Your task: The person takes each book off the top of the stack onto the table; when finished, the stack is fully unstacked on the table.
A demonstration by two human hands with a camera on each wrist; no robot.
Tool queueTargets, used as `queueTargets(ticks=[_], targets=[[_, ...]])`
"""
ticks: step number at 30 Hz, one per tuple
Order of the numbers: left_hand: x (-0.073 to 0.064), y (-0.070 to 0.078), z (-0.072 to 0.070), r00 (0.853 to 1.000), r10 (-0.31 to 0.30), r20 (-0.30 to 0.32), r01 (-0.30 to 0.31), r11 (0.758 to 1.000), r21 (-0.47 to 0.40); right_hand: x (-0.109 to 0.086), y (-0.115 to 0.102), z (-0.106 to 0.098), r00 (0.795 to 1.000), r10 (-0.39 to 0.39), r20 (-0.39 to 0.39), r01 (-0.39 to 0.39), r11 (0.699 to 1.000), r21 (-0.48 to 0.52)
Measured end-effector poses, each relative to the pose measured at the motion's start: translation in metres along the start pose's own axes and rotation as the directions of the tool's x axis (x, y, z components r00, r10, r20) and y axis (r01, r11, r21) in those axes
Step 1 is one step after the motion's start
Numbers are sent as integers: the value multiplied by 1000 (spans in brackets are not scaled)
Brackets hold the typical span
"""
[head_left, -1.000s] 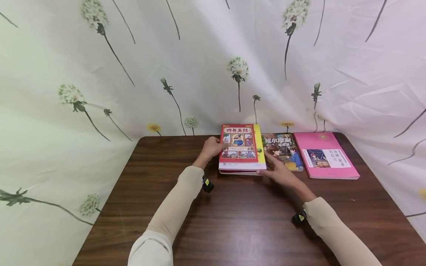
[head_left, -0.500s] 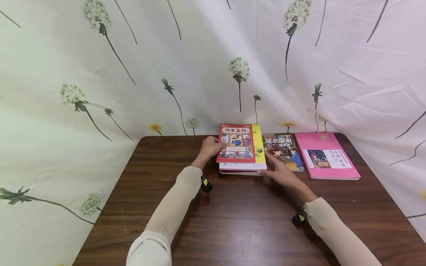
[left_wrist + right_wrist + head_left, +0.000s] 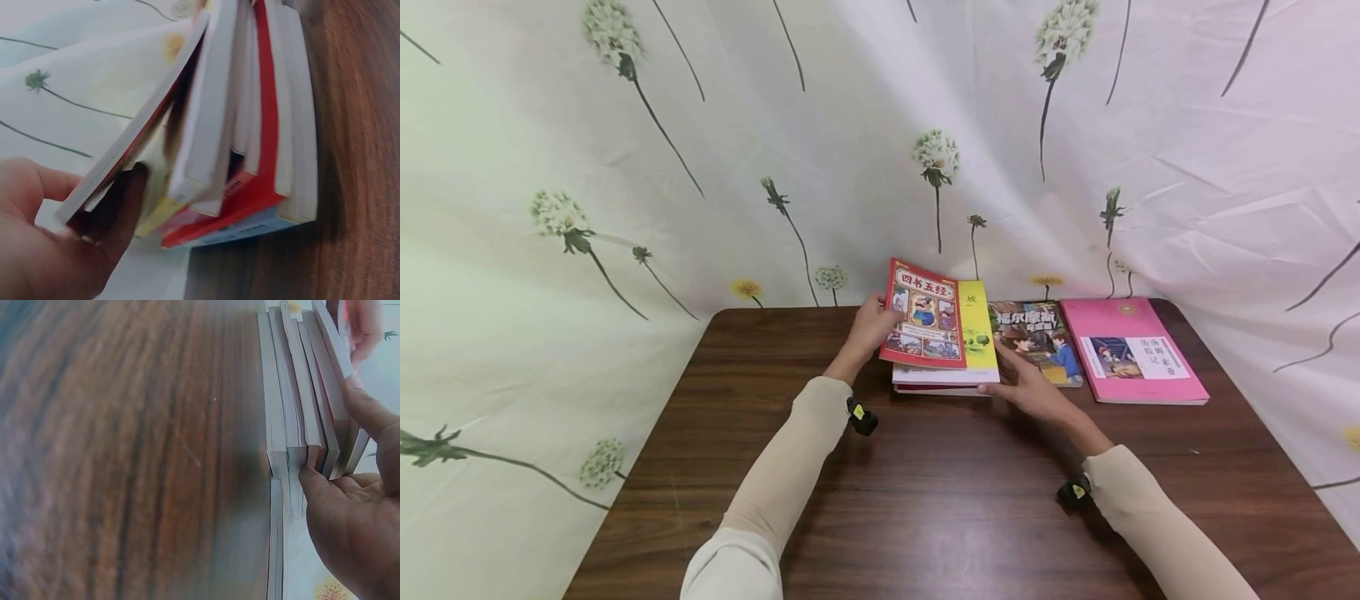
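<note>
A thin red comic-style book (image 3: pixel 923 321) is raised at a tilt over a stack of books. My left hand (image 3: pixel 872 325) grips its left edge, with thumb on the cover and fingers beneath, as the left wrist view shows. Directly below lies a yellow-and-white book (image 3: pixel 977 333), top of the remaining stack (image 3: pixel 269 125), partly hidden by the red one. My right hand (image 3: pixel 1033 387) holds the stack's near right corner. In the right wrist view its thumb (image 3: pixel 369 409) lies against the near page edges and its fingers (image 3: pixel 319 484) against the side.
Right of the stack lies a dark illustrated book (image 3: pixel 1037 342), partly behind my right hand. Farther right is a pink book (image 3: pixel 1131 350). All are along the back edge of the brown wooden table (image 3: pixel 925 500), against a dandelion-print cloth (image 3: pixel 850 167).
The red book has slid left off the yellow one's cover, then risen and tilted, my left hand moving up and left with it. My right hand stays at the stack's corner.
</note>
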State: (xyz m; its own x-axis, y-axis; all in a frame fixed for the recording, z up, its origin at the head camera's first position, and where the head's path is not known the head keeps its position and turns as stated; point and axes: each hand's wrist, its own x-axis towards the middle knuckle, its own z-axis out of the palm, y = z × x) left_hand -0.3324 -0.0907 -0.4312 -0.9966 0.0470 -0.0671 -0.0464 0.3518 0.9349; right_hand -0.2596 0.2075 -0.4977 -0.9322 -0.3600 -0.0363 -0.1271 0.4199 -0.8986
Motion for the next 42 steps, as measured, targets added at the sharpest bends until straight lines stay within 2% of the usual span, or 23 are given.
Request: queueTargets(ticks=[4,10,21,32,38,42], targets=[[-5,8,-2,999,36,31,-33,995,-94,1,0,-1,1000,-8,4,8,1000,6],[-9,11,-12,999,45,7,-43,985,-169,2,1,-1,1000,-19,11,19,1000,19],[-17,10,-55,999,5,-47,-12,987,-160,1,3,-1,999,-39,13,38,999,33],[-28,-10,-98,998,-26,-57,16,986,-164,-2,2,-1,999,-44,16,43,999,19],[-25,-28,-114,996,-31,-82,18,988,-155,-2,1,0,999,-33,11,33,999,16],[-24,-38,-120,995,-48,-89,35,990,-138,-2,3,0,1000,-19,2,19,1000,9]])
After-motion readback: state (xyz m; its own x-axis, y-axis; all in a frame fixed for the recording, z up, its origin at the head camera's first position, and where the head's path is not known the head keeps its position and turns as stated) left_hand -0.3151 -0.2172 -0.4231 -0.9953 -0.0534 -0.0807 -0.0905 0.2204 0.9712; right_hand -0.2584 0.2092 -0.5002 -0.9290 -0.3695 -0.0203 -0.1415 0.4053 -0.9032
